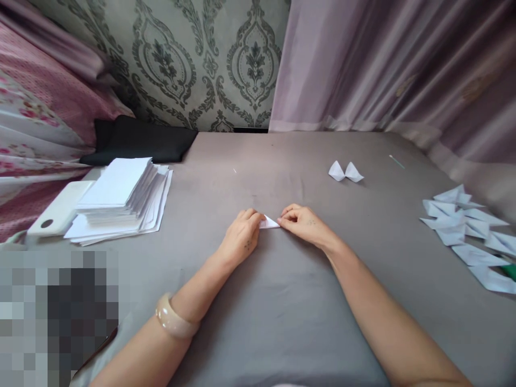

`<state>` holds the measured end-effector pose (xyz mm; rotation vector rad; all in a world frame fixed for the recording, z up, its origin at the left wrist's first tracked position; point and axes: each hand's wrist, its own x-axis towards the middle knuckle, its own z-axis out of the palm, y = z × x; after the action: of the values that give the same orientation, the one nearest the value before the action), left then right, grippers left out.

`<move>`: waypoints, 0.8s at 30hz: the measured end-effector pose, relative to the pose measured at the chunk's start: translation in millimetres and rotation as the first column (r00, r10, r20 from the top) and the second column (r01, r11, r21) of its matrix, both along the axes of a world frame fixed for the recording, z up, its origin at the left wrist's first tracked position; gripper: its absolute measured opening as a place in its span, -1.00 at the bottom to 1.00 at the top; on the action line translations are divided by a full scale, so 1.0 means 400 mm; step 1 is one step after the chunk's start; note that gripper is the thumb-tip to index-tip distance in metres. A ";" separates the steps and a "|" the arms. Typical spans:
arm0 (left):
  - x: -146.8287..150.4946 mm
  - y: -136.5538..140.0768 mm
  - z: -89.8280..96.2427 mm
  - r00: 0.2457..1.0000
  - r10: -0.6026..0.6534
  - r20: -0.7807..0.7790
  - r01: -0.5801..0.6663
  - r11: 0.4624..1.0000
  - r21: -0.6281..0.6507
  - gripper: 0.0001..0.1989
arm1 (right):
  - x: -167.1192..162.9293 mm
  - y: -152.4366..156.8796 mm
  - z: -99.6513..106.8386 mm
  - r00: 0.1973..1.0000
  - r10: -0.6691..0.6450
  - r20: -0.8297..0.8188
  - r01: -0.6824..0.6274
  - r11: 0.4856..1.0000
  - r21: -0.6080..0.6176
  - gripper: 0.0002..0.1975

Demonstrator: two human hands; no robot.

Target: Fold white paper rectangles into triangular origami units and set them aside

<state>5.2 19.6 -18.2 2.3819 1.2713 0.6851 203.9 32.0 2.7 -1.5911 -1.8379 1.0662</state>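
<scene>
A small folded piece of white paper (269,222) with a pointed right end lies at the middle of the grey cloth-covered table. My left hand (244,232) is closed over its left part, so that end is hidden beneath the fingers. At the paper's right tip, my right hand (303,223) pinches with thumb and forefinger. Beyond the hands, toward the back right, sits a folded white paper shape (345,172) with two pointed halves. Several folded white paper pieces (463,220) lie in a loose cluster at the far right.
On the left, a tall stack of white paper sheets (116,188) rests partly over a white board with a hole (48,221). Black folded cloth (141,141) lies behind it. A thin green stick (397,161) is at the back right. Curtains and a patterned wall border the table.
</scene>
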 end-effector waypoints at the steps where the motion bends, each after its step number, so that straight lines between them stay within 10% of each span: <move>1: 0.000 0.000 -0.001 1.000 -0.001 0.001 0.001 1.000 0.001 -0.70 | -0.001 -0.002 -0.001 1.000 -0.009 0.001 0.009 1.000 0.006 -0.77; 24: -0.003 0.003 0.003 1.000 0.006 0.026 -0.004 0.998 -0.057 -0.74 | -0.001 -0.021 -0.021 0.995 -0.027 0.094 0.018 0.996 0.091 -0.84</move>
<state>4.0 20.9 -17.1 2.3173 1.2690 0.6706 203.4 23.4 -5.6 -1.6305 -1.8973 0.8983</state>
